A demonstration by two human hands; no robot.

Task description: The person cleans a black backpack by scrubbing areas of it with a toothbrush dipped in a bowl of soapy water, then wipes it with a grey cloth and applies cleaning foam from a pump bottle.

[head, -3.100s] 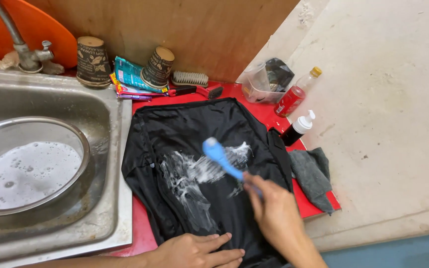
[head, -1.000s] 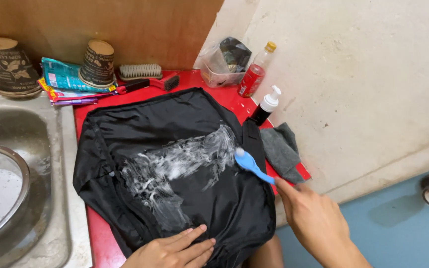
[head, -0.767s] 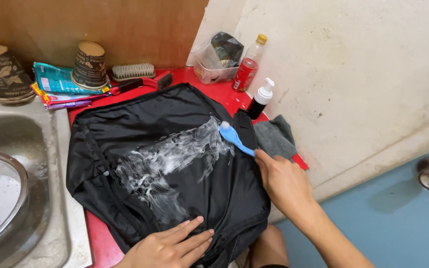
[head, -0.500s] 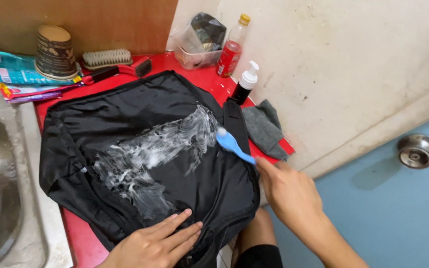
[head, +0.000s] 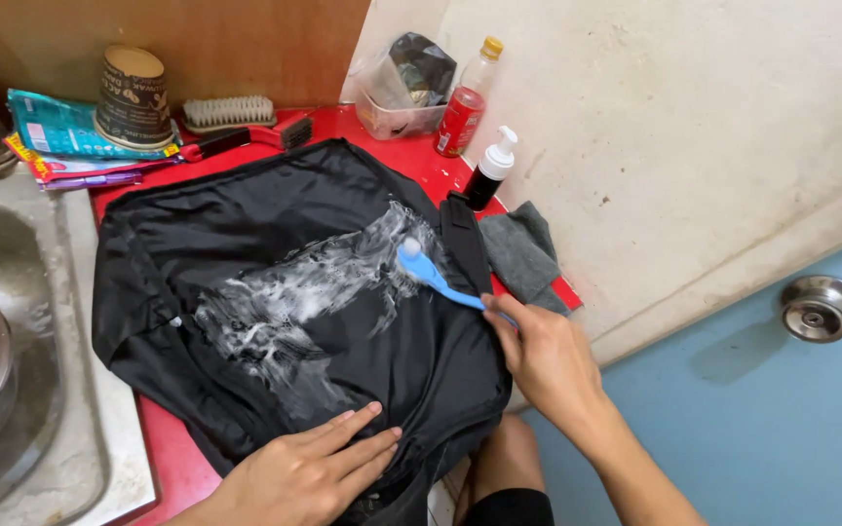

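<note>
Black soapy fabric garment (head: 275, 292): frame centre, spread on red bench (head: 172, 468). Left hand (head: 304, 477): fingers flat, open, pressing its lower edge. Right hand (head: 543, 356): fingers gripping blue plastic brush (head: 431, 275), its head on the lather.

Soft even light, sharp focus

The blue brush (head: 428, 274) in the right hand (head: 543, 356) now sits at the lather's (head: 314, 292) 3 o'clock end, against mid-patch three seconds ago; the lather is spread wider.
</note>
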